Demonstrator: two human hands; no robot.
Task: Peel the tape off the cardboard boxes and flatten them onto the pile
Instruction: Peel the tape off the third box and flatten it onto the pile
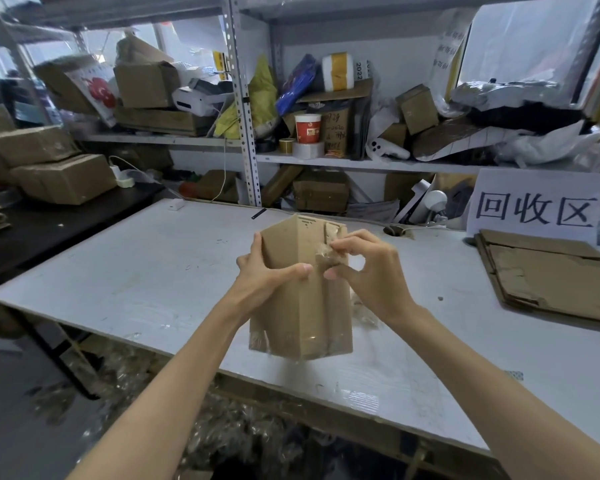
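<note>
From my remote seat: a cardboard box (300, 306) is held up above the white table (136, 271), standing on end, one corner edge toward the camera. The left hand (260, 271) is wrapped around its left face, thumb across the front and fingers behind, clamped on the box. The right hand (368, 271) sits just right of that grip, thumb and forefinger pinched on a crumpled bit of clear tape (328, 256) at the box's upper right panel. More clear tape shines along the box's lower edge, below both hands. Well off to the right of the right hand, flattened cardboard pile (548, 271) lies on the table under a white sign (537, 206).
</note>
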